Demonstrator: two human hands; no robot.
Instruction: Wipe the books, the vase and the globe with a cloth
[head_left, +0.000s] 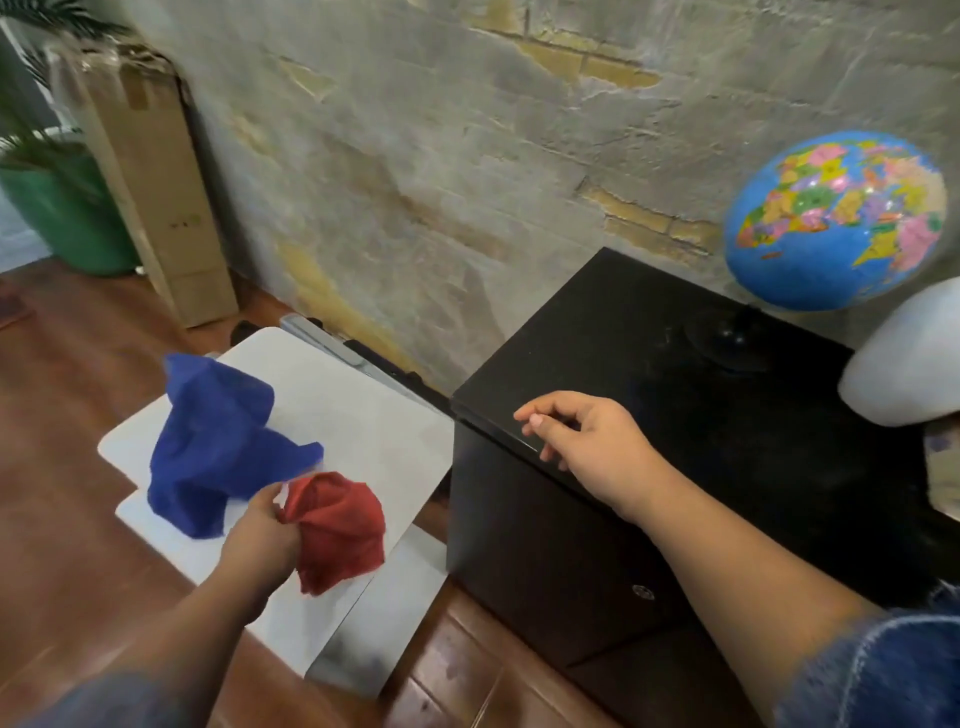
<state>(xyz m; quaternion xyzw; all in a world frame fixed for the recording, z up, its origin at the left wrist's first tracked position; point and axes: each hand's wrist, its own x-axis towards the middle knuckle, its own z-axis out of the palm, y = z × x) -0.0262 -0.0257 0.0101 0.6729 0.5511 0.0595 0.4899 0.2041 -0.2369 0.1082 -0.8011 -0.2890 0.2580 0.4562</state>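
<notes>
Both the crumpled red cloth (340, 530) and blue cloth (218, 447) are clutched in the left grip (260, 532) at 8 o'clock. The right grip (576, 441) is relaxed and empty above the black cabinet (675, 374); the colourful globe (836, 218) is at 2 o'clock.

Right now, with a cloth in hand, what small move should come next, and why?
Probably swing the red cloth right toward the globe: the left hand grips it, the right hand hangs free over the black cabinet where the globe stands.

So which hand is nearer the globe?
Right. The right hand hovers over the black cabinet, below-left of the globe; the left hand grips the red cloth farther left.
</notes>
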